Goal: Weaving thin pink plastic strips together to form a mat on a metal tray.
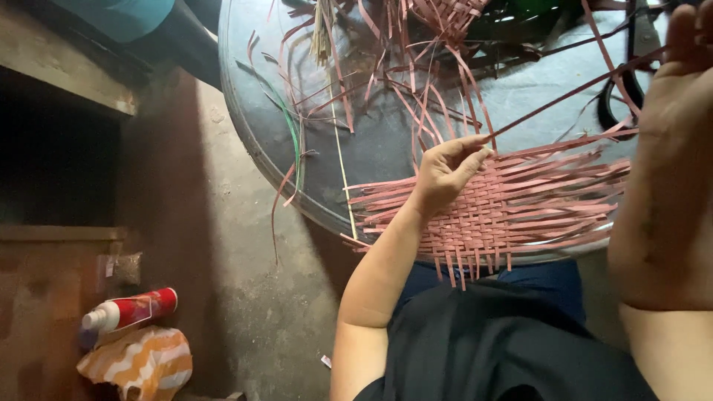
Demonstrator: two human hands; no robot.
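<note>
Pinching flat pink strip (564,96), left hand (445,171)

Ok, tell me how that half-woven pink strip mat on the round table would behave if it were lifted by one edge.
The woven mat would probably sag, since its strips look thin and flat. It seems light for its size. The unwoven ends splay loose at the edges, so the outer strips might slip out. The left hand pinches one long strip that runs taut toward the right hand.

Two hands are showing, one woven mat (505,212) is lying on one round table (267,148), and one bottle (130,310) is lying beside one striped cloth (137,362)
</note>
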